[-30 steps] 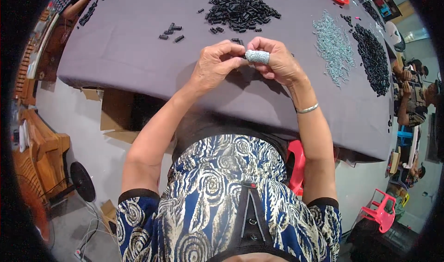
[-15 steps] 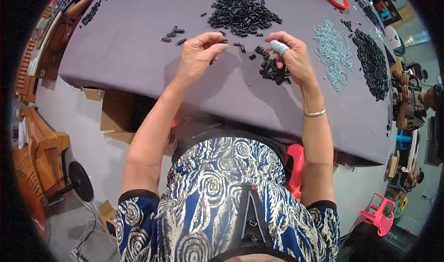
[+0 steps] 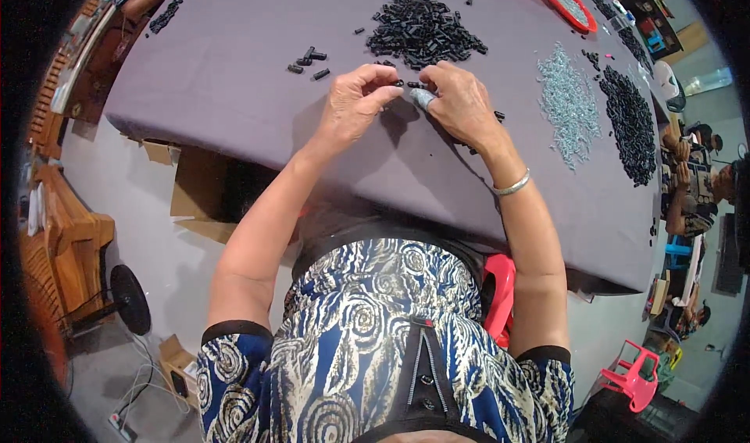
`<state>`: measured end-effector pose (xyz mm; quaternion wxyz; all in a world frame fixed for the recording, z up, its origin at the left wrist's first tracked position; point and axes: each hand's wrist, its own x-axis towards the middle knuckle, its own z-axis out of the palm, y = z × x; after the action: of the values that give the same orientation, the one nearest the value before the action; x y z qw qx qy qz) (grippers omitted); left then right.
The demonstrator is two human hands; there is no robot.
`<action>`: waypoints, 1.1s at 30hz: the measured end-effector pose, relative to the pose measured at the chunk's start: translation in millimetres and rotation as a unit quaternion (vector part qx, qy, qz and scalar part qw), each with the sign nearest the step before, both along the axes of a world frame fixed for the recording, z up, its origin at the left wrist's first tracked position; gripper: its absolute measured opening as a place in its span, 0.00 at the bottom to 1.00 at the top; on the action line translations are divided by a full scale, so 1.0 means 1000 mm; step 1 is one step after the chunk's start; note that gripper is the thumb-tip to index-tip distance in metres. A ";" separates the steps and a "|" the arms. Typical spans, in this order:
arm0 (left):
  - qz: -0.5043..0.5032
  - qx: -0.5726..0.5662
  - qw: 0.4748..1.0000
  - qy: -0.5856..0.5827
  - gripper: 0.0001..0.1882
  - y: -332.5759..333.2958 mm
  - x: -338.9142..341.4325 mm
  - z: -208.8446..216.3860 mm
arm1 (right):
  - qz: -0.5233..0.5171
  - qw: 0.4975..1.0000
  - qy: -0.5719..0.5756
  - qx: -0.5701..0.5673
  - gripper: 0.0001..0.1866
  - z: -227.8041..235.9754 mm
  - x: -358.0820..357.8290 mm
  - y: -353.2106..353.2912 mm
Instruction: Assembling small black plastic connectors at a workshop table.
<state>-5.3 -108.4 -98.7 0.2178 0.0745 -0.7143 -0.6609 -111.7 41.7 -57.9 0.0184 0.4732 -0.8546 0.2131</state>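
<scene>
My left hand [image 3: 355,105] is pinched shut on a small black plastic piece [image 3: 400,83] at its fingertips. Right beside it, my right hand [image 3: 461,103], its thumb wrapped in silvery tape [image 3: 423,98], is also closed on a small black cylindrical piece [image 3: 414,85]. The two pieces are nearly touching, end toward end. Just beyond my fingers lies a big heap of black cylindrical pieces [image 3: 426,30]. Several longer black pieces [image 3: 311,57] lie apart to the left. A small cluster under my right hand is mostly hidden.
On the grey tablecloth [image 3: 234,76], small silvery parts [image 3: 569,107] are spread to the right, beside another black heap [image 3: 628,126]. A red tray [image 3: 591,27] of silvery parts stands at the far right. Another person's arm [image 3: 148,1] reaches in at the far left.
My right hand has moved left from above the small black cluster to meet my left hand, and has a black piece in its fingers. The view has shifted slightly.
</scene>
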 end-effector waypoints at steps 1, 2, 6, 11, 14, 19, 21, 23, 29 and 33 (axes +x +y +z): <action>0.007 -0.004 1.000 0.005 0.08 0.000 0.000 0.000 | 0.001 1.000 0.011 0.003 0.07 -0.001 -0.001 -0.002; 0.009 -0.004 1.000 0.004 0.08 0.000 0.001 0.001 | 0.004 1.000 0.022 0.005 0.07 -0.002 -0.001 -0.004; 0.011 -0.011 1.000 -0.007 0.08 -0.001 0.000 -0.002 | 0.008 1.000 0.018 0.000 0.08 -0.009 -0.003 -0.001; 0.012 -0.020 1.000 -0.011 0.08 0.001 0.001 0.000 | 0.047 0.996 -0.007 -0.073 0.07 -0.014 -0.007 0.007; 0.011 0.009 1.000 -0.027 0.08 0.002 0.001 0.002 | 0.018 0.989 -0.054 -0.137 0.08 -0.012 -0.012 0.010; 0.016 -0.043 0.999 -0.003 0.09 0.000 -0.001 -0.003 | -0.003 0.972 -0.159 -0.173 0.07 -0.004 -0.013 0.014; 0.018 -0.047 0.999 -0.001 0.09 0.001 -0.001 -0.003 | 0.010 0.910 -0.350 -0.221 0.07 -0.004 -0.014 0.014; 0.020 -0.051 0.998 0.003 0.08 0.002 0.000 -0.002 | 0.024 0.893 -0.377 -0.242 0.06 -0.001 -0.013 0.015; 0.011 -0.074 0.996 0.038 0.08 0.007 0.001 0.002 | 0.050 0.825 -0.484 -0.286 0.06 -0.003 -0.015 0.017; 0.006 -0.050 0.999 0.015 0.08 0.007 0.003 0.003 | 0.048 0.826 -0.489 -0.277 0.05 -0.005 -0.015 0.016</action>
<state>-2.7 -101.7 -95.6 0.2362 0.0581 -0.7423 -0.6243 -126.9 57.6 -62.7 -0.2817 0.3226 -0.6330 0.6448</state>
